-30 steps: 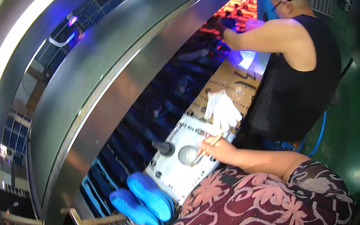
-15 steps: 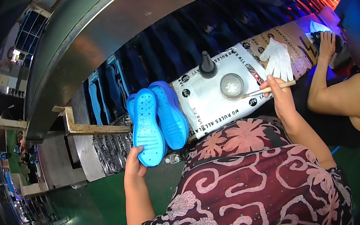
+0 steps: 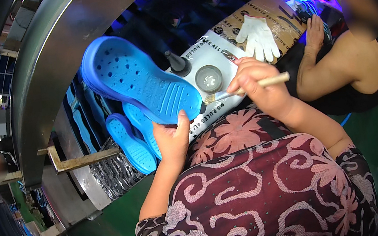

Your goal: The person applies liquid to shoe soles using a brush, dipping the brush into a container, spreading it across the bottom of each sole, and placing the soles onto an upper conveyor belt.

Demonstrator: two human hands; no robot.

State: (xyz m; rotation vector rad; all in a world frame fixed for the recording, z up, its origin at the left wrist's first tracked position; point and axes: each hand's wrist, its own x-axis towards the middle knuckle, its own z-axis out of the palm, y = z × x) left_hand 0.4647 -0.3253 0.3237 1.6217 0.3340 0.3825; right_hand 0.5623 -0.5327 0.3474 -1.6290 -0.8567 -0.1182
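L hand point(image 3: 172, 139): fingers clamped on near end of blue sole point(image 3: 145, 78), thumb on upper face; sole extends fwd past fingertips, L of round dish point(image 3: 208, 78). R hand point(image 3: 264, 89): fingers clamped on brush point(image 3: 275, 79); bristles adj. to sole's near end, contact unclear.

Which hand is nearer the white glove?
Right. The right hand is just below the glove in the picture; the left hand, gripping a blue sole, is farther left.
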